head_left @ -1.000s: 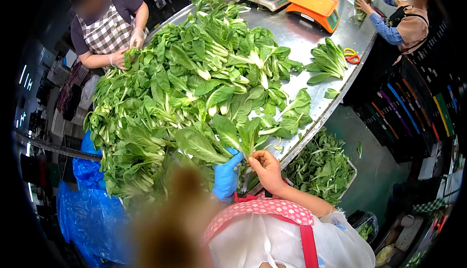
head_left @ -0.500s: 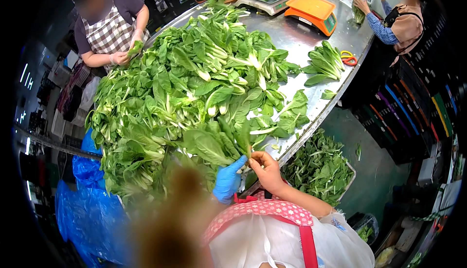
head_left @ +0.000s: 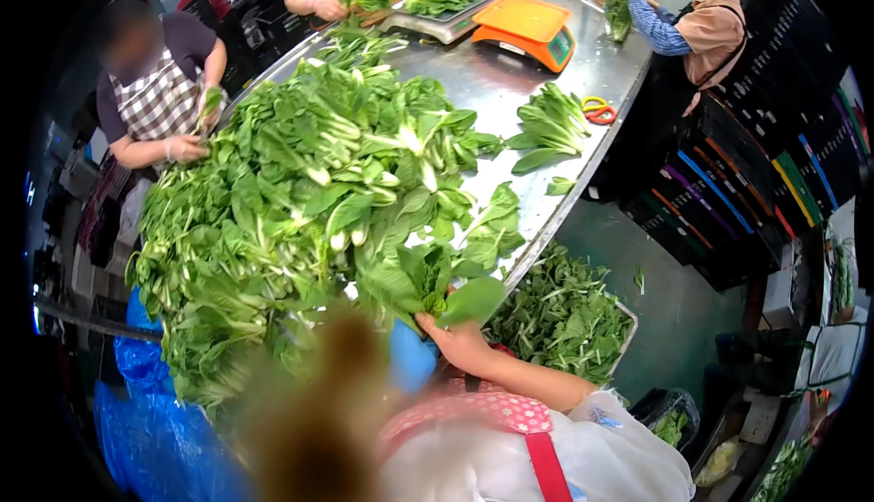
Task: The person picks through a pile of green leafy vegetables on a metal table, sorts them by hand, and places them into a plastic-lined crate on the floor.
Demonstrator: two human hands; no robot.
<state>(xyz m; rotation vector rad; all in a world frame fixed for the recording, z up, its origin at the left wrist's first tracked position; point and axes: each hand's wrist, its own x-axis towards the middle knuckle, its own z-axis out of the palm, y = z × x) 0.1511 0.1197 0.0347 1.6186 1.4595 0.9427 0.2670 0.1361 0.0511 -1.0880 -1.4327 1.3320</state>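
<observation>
A head of leafy greens (head_left: 426, 274) stands with its leaves spread, just above the near edge of the heap. My left hand (head_left: 411, 356), in a blue glove, is at its base; the glove is smeared and its fingers are mostly behind my right hand, but the head rises straight out of it. My bare right hand (head_left: 455, 343) closes on the lower stalks, thumb toward the leaves. One broad leaf (head_left: 475, 303) of the head sticks out to the right, blurred. Beyond my hands lies a big heap of the same greens (head_left: 300, 174), with pale stems.
On the metal table (head_left: 455, 74) stand an orange scale (head_left: 523, 21) and a second scale (head_left: 442, 24) bearing greens. Scissors (head_left: 597, 111) lie by separate greens (head_left: 553, 124). Loose leaves fill a container (head_left: 569, 320) below the edge. Co-workers stand around; blue plastic (head_left: 164, 443) hangs left.
The whole view has shifted, so the table sits further left. My right hand has gone from the upper leaves down to the base, and the head's leaves have fanned apart.
</observation>
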